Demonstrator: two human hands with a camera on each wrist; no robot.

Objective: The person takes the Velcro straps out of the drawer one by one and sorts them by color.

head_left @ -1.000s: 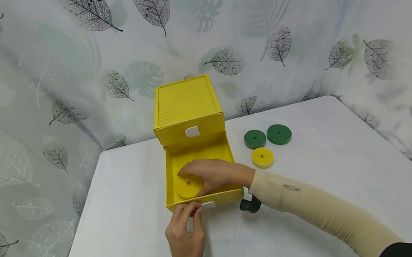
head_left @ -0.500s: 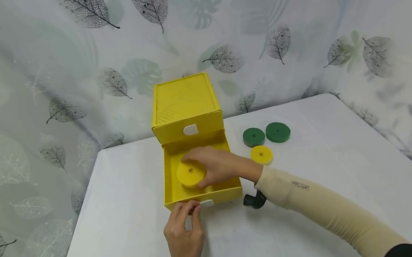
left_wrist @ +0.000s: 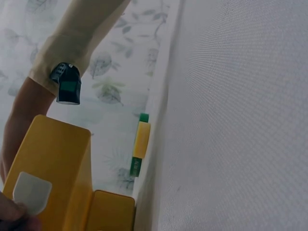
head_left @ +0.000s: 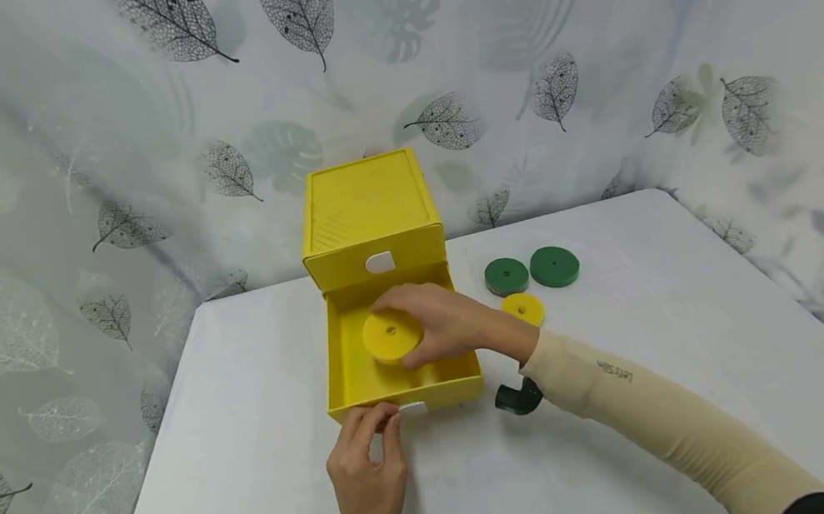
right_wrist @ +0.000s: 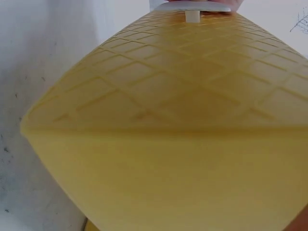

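Observation:
A thick yellow disc (head_left: 389, 345) with a small centre hole is over the pulled-out lower drawer (head_left: 346, 373) of a yellow box. My right hand (head_left: 443, 321) grips this disc, thumb on the near side and fingers on the far side. At the drawer's front, my left hand (head_left: 367, 473) pinches the white handle (head_left: 414, 408), which also shows in the left wrist view. The drawer's yellow outside (right_wrist: 168, 178) fills most of the right wrist view, so the disc is hidden there.
Behind the drawer stands the box's upper part (head_left: 369, 203) with its own white tab (head_left: 380, 262). To the right on the white table (head_left: 254, 475) lie two green discs (head_left: 554, 265) and a smaller yellow disc (head_left: 518, 306), partly hidden by the right wrist.
My right hand has moved the yellow disc up and to the right, away from the drawer's front wall. The left hand stays on the handle.

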